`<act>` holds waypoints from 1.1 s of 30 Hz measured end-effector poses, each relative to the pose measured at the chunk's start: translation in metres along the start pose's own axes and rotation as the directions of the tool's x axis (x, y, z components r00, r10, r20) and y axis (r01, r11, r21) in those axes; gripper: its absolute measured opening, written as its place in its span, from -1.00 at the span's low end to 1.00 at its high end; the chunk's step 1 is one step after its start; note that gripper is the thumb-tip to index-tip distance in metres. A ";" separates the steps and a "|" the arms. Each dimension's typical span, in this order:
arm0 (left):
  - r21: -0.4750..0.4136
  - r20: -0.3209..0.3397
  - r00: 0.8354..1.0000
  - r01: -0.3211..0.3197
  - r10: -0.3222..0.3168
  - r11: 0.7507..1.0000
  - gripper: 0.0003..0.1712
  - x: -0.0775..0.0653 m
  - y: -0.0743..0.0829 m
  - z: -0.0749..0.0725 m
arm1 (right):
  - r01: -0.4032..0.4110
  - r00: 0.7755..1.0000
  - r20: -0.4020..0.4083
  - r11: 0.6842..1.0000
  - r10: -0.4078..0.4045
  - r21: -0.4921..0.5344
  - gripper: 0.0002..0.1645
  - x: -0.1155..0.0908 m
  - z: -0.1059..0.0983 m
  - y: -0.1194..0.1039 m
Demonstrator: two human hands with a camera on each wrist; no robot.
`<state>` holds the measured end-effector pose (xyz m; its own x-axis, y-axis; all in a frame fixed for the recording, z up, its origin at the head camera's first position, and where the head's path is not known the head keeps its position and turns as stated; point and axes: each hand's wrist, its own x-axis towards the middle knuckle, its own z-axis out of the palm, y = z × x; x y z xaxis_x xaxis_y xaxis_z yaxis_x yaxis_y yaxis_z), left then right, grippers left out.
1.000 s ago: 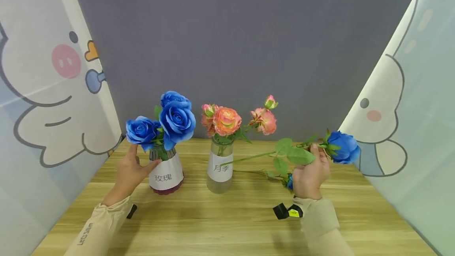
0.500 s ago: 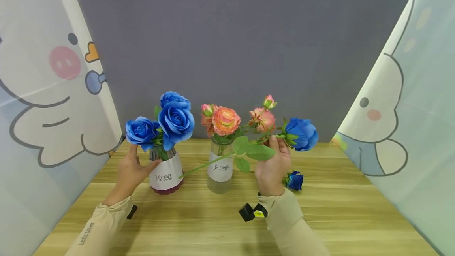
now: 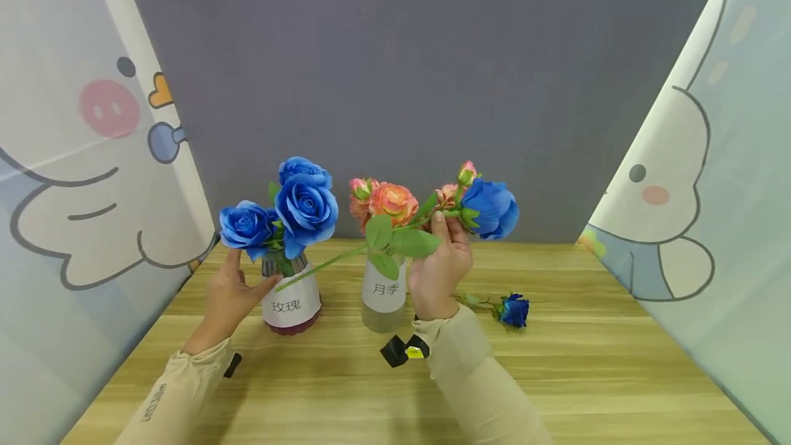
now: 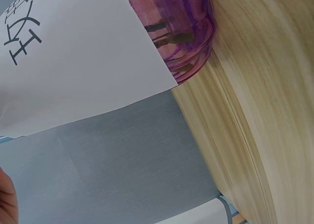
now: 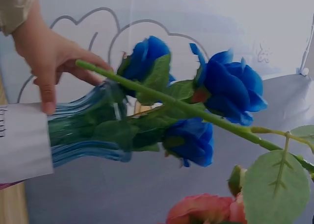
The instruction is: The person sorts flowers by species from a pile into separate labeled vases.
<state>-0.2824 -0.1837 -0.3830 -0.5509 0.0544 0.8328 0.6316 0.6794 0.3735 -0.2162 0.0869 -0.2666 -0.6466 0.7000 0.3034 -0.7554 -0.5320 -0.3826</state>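
Observation:
My left hand (image 3: 228,301) holds the left glass vase (image 3: 293,301) near its neck, thumb on the front by a white label. Several blue roses (image 3: 306,207) stand in that vase. My right hand (image 3: 440,277) pinches the stem of another blue rose (image 3: 491,210), just under the bloom. Its leafy stem (image 5: 196,115) slants down leftward, passing in front of the middle vase; the cut end overlaps the left vase's label in the head view. From the right wrist, this stem crosses in front of the left vase's mouth and roses.
The middle glass vase (image 3: 384,297), also labelled, bears orange-pink flowers (image 3: 394,203), one spray leaning right behind my right hand. A smaller dark blue rose (image 3: 514,310) lies on the wooden table (image 3: 593,376). A grey panel (image 3: 432,74) stands behind, with printed cloth walls (image 3: 741,191) at both sides.
My right hand has carried the blue rose leftward and slightly up, its stem end moving from the middle vase over to the left one. The left hand keeps its hold on the vase.

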 end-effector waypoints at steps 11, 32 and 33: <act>-0.027 0.020 0.999 0.040 -0.040 0.999 0.01 0.000 0.003 0.000 | 0.100 0.995 -0.018 0.993 -0.099 0.064 -0.93 0.011 0.021 -0.010; -0.028 -0.005 1.000 -0.015 0.015 0.999 0.06 0.000 0.002 0.000 | 0.254 0.962 0.111 0.967 -0.250 -0.029 -0.89 0.012 0.039 0.007; -0.031 -0.006 1.000 -0.013 0.013 0.999 0.05 -0.001 0.001 0.001 | 0.263 0.958 0.135 0.964 -0.254 -0.049 -0.88 0.012 0.039 0.009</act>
<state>-0.2819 -0.1827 -0.3834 -0.5395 0.0592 0.8399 0.6554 0.6558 0.3747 -0.2349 0.0718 -0.2327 -0.4413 0.7413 0.5057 -0.8927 -0.3050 -0.3318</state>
